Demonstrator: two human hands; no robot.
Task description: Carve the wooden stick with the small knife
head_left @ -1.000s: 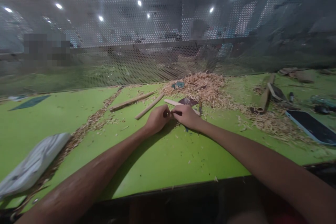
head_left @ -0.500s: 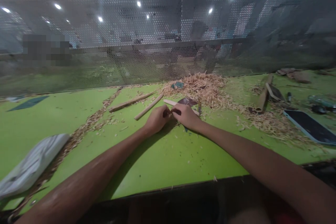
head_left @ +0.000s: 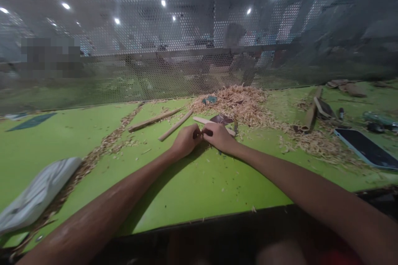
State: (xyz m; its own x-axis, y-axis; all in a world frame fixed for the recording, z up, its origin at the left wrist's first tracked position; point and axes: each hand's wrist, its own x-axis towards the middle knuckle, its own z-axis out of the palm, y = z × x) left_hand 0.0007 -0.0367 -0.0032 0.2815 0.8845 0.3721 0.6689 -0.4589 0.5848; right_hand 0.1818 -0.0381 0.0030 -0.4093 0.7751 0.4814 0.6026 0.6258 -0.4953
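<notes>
My left hand (head_left: 186, 138) and my right hand (head_left: 220, 136) meet fingertip to fingertip over the green tabletop (head_left: 199, 190). Both have their fingers curled into a pinch. Whatever lies between the fingertips is too small or too hidden to make out. Just beyond my right hand is a pale wooden stick (head_left: 202, 120), partly covered by that hand. A dark brown flat piece (head_left: 221, 119) lies behind it. Left of my left hand rest a second pale stick (head_left: 175, 125) and a rougher brown wooden strip (head_left: 155, 119).
Wood shavings (head_left: 241, 101) are heaped at the back, spreading right. A phone (head_left: 368, 148) lies at the right, near a brown trough-like piece (head_left: 311, 112). A folded white cloth (head_left: 42, 192) is at the left. A perforated screen (head_left: 186, 54) stands along the back edge.
My hands stay pinched together in nearly the same place. The whole view has shifted very slightly; the objects on the table have not moved.
</notes>
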